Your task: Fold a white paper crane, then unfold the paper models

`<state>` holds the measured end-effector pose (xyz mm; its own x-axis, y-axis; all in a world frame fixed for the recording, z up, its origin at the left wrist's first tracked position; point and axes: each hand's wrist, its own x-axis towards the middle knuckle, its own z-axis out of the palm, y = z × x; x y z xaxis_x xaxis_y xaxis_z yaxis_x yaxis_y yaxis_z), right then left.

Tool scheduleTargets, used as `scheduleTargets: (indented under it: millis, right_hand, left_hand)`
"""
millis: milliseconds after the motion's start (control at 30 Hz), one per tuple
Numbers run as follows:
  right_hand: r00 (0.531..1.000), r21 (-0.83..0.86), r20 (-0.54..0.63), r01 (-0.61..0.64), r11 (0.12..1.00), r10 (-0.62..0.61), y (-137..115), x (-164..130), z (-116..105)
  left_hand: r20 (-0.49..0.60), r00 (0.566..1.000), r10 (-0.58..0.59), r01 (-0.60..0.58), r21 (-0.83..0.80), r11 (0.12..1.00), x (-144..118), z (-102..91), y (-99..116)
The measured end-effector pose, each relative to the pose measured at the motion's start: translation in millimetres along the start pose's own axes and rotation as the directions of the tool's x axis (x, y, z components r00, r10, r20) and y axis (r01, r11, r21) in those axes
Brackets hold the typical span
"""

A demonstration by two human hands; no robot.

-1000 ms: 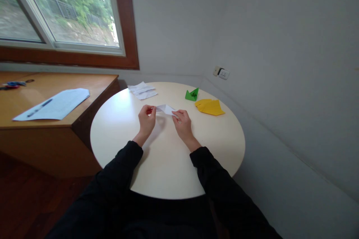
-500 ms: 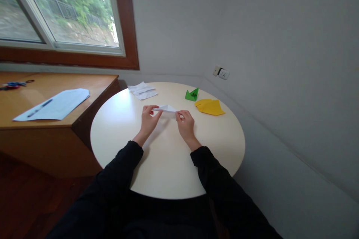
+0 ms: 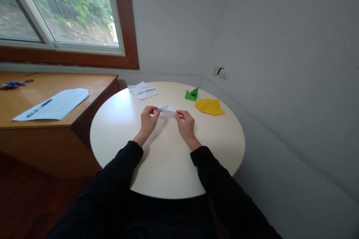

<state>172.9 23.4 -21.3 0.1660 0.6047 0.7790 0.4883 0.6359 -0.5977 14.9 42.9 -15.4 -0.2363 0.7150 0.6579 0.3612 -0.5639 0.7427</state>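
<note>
A small folded white paper (image 3: 167, 108) with a raised peak in its middle is held just above the round table (image 3: 168, 164). My left hand (image 3: 149, 119) pinches its left end between thumb and fingers. At the right end, the thumb and fingers of my right hand (image 3: 185, 122) are closed on the same paper. Parts of both paper ends are hidden behind the fingers. Beyond my right hand sit a green folded paper boat (image 3: 192, 94) and a flat piece of yellow folded paper (image 3: 209, 106).
Creased white paper sheets (image 3: 143, 90) lie at the table's far left. A wooden desk (image 3: 101, 82) to the left bears white sheets (image 3: 66, 102) with a pen (image 3: 39, 108) on top, and scissors (image 3: 14, 84). Walls stand close behind and to the right.
My left fingers have shifted slightly on the paper's left end, and its peak shows a little more. My right hand stays almost where it was, still pinching the other end.
</note>
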Motion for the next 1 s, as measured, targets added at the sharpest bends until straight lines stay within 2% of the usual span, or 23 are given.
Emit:
scheduleTargets:
  millis: [400, 767, 1000]
  right_hand:
    - [0.996, -0.041, -0.021, 0.081, 0.996, -0.082, -6, 1, -2]
    - [1.0, 0.014, 0.019, -0.011, 1.0, 0.01, -7, 0, 0]
    - [0.999, 0.009, 0.009, -0.036, 0.999, 0.036, -9, 0, -2]
  left_hand:
    - [0.024, 1.0, 0.015, -0.015, -0.004, 1.0, -6, 0.5, 16]
    - [0.025, 0.999, 0.032, -0.031, -0.026, 0.999, -9, 1.8, 22]
    - [0.078, 0.996, 0.038, -0.032, -0.077, 0.997, -11, 2.9, 21]
